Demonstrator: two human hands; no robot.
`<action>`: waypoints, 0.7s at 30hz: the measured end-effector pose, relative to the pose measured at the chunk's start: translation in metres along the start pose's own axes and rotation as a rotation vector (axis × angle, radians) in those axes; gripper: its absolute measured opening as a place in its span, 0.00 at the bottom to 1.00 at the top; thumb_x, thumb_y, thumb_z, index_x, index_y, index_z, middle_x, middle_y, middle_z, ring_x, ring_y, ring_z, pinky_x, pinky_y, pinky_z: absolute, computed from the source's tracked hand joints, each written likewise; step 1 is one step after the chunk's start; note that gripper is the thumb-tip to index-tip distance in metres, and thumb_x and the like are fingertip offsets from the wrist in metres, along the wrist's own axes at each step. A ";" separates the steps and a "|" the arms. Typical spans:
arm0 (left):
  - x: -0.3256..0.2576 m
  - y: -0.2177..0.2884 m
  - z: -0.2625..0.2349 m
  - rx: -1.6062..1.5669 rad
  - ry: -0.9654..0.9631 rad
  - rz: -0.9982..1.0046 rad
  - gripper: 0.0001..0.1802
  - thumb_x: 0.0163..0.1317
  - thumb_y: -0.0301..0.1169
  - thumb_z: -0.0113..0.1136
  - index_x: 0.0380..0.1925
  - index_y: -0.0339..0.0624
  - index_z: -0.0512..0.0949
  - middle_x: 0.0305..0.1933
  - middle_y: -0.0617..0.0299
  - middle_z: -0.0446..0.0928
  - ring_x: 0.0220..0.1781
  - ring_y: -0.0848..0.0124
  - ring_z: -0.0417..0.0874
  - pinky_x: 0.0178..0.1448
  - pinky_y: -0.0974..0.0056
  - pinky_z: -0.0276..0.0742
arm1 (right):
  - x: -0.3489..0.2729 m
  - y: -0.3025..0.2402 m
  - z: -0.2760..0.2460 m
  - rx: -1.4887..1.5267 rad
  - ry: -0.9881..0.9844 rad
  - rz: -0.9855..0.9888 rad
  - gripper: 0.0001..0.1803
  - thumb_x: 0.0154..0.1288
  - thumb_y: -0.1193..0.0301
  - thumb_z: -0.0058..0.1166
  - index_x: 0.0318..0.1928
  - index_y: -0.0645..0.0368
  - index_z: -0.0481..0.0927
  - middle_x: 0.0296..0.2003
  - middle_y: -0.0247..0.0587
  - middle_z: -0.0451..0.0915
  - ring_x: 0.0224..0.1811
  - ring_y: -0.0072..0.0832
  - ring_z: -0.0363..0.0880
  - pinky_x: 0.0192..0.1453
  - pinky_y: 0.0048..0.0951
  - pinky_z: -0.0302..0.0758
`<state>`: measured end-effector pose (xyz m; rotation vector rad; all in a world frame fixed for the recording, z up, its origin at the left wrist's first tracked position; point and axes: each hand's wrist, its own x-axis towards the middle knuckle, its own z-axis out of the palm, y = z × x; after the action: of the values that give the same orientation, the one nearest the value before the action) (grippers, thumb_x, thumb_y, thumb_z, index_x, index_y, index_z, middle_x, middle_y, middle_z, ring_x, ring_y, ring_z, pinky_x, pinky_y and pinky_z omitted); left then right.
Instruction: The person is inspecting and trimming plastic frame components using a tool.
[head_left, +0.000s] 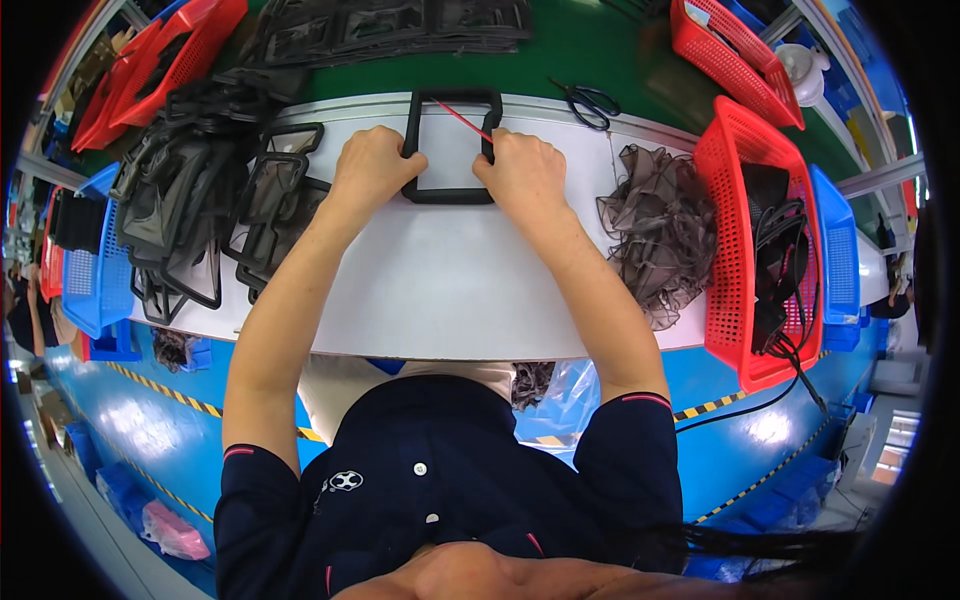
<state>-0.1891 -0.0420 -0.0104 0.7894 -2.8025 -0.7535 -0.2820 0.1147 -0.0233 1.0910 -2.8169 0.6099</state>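
Note:
A black, roughly rectangular frame (452, 197) lies at the far side of the white worktop, its opening showing the white surface. My left hand (372, 168) is closed round its left side, thumb along the inner edge. On the opposite side my right hand (525, 175) is closed on the frame too. A thin red stick-like tool (462, 118) slants from my right hand across the frame's opening to its top edge; how the fingers grip it is hidden. Crumpled dark mesh scraps (660, 225) are heaped to the right of my right forearm.
Piles of black mesh-filled frames (175, 190) crowd the left, with more frames (390, 25) at the back. Black scissors (590, 105) lie behind my right hand. A red basket (728, 250) with dark parts and cables stands at right, beside a blue basket (836, 240).

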 end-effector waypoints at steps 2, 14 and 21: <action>0.003 0.001 0.006 0.029 -0.023 -0.006 0.16 0.41 0.36 0.59 0.12 0.32 0.74 0.13 0.49 0.73 0.17 0.58 0.76 0.26 0.59 0.72 | 0.000 0.003 0.000 -0.011 -0.011 0.012 0.13 0.48 0.65 0.54 0.27 0.64 0.78 0.20 0.49 0.78 0.25 0.43 0.79 0.32 0.40 0.74; 0.000 0.001 0.004 0.118 -0.078 0.026 0.19 0.48 0.39 0.58 0.15 0.30 0.77 0.17 0.46 0.75 0.23 0.54 0.79 0.32 0.56 0.75 | -0.005 0.004 -0.008 -0.035 -0.046 0.012 0.12 0.52 0.65 0.55 0.27 0.63 0.78 0.21 0.48 0.78 0.26 0.43 0.79 0.32 0.38 0.75; 0.000 -0.002 0.013 0.117 0.011 0.076 0.19 0.49 0.39 0.60 0.12 0.33 0.75 0.12 0.50 0.72 0.17 0.58 0.75 0.26 0.59 0.70 | -0.010 0.008 -0.001 -0.029 0.033 -0.022 0.11 0.52 0.67 0.55 0.25 0.63 0.76 0.19 0.47 0.77 0.23 0.42 0.78 0.29 0.38 0.74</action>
<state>-0.1921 -0.0378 -0.0230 0.6977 -2.8698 -0.5758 -0.2801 0.1267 -0.0272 1.0946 -2.7733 0.5784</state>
